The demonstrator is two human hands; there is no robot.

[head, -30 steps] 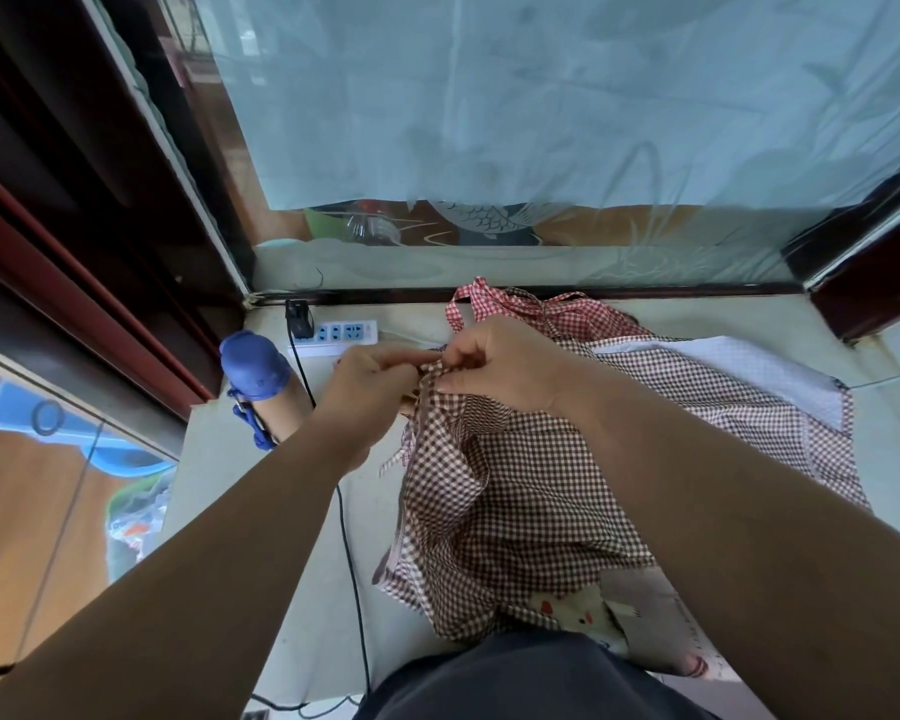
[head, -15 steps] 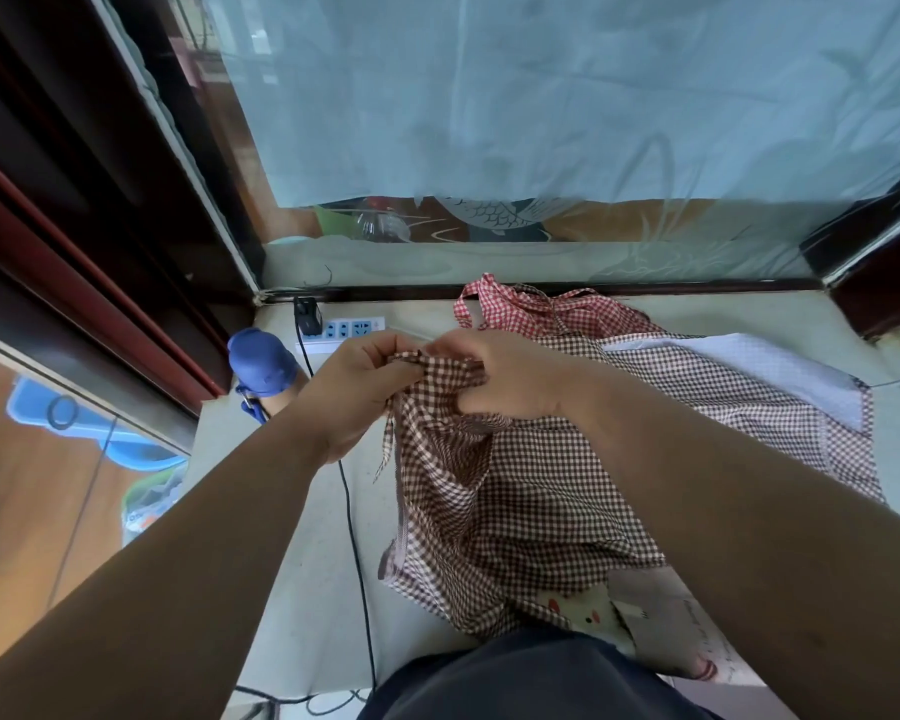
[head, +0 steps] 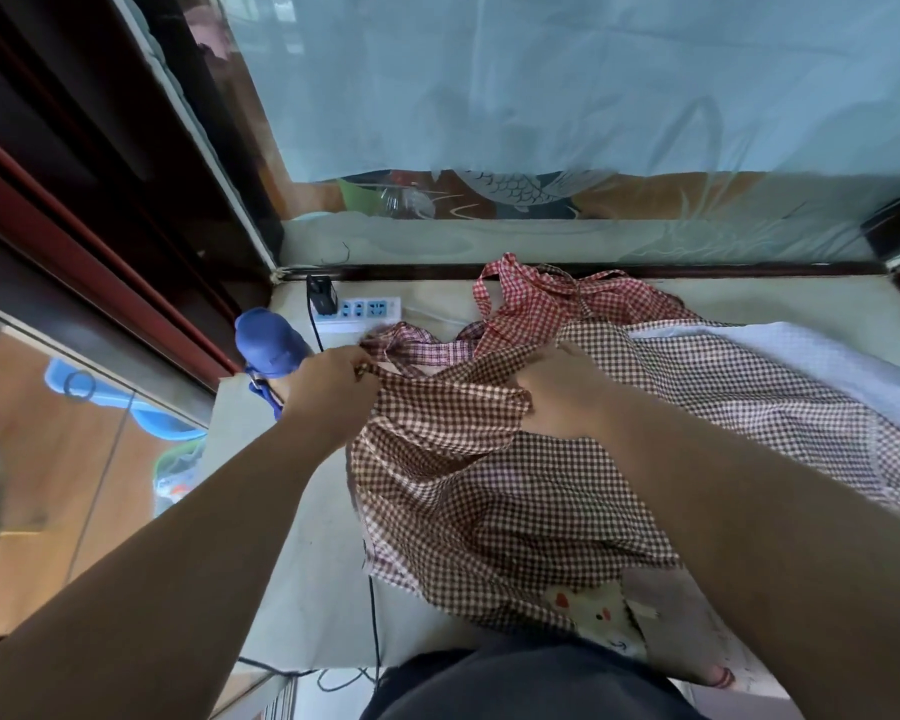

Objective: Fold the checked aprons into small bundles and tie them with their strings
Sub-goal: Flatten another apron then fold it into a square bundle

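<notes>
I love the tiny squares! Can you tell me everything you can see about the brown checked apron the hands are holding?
The brown checked apron is thin, soft-looking cloth in small brown and cream squares. It lies crumpled and partly spread on the pale table, not yet folded into a bundle. The left hand pinches its top edge, and the right hand grips a bunch of it. Its far edge touches a red checked apron.

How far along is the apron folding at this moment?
Done: no tied bundle is visible. In hand: the left hand and right hand grip the brown checked apron, which is not yet folded. Left: fold and tie it, then the red checked apron behind.
</notes>
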